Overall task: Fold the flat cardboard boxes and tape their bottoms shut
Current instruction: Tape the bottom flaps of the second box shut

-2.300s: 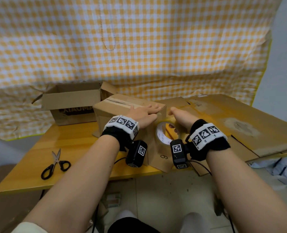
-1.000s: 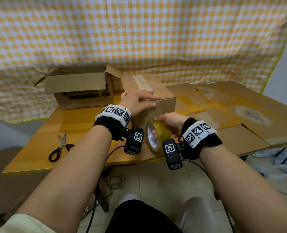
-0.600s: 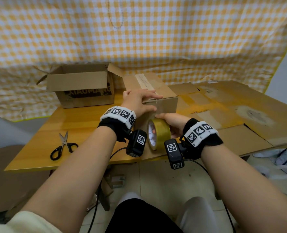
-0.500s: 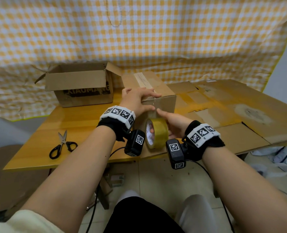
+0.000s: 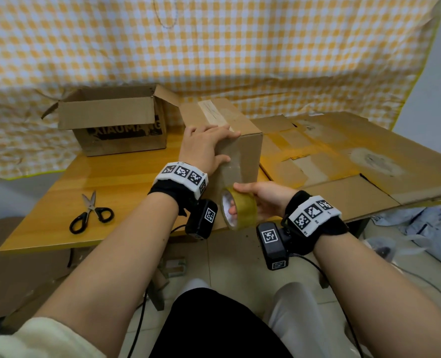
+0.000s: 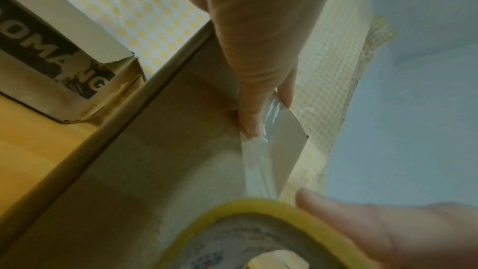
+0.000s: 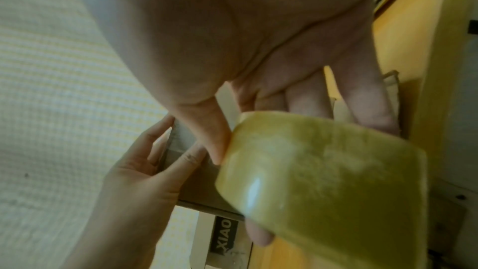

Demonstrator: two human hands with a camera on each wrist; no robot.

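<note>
So the only writing we can actually read is on the open box [image 5: 116,125] at the back left of the table [image 5: 116,182]: black block letters along its side, "XIAOMA" and "NG" by the look of it, partly hidden by a folded-down flap; the wrist views catch "XIAO" and "OMANG" bits of the same print. We've got our left hand [image 5: 205,148] laid over the near top corner of the closed box [image 5: 229,135], fingers straight and spread flat across the top, thumb pressing down on the front face right on the clear tape strip [image 6: 266,156]. Our right hand [image 5: 266,202] grips the tape roll [image 5: 238,209], thumb over the top of it and fingers through the core, held just off the table's near edge, below the box front. That strip runs from the roll up the front face to the left thumb, a bit wrinkled and shiny. The closed box stands in the middle of the table, plain brown, with a paler band of old tape along its top seam. Flat cardboard [image 5: 343,156] is stacked to its right, overhanging the table edge, and scissors [image 5: 91,213] with black handles lie on the wood to the left.
</note>
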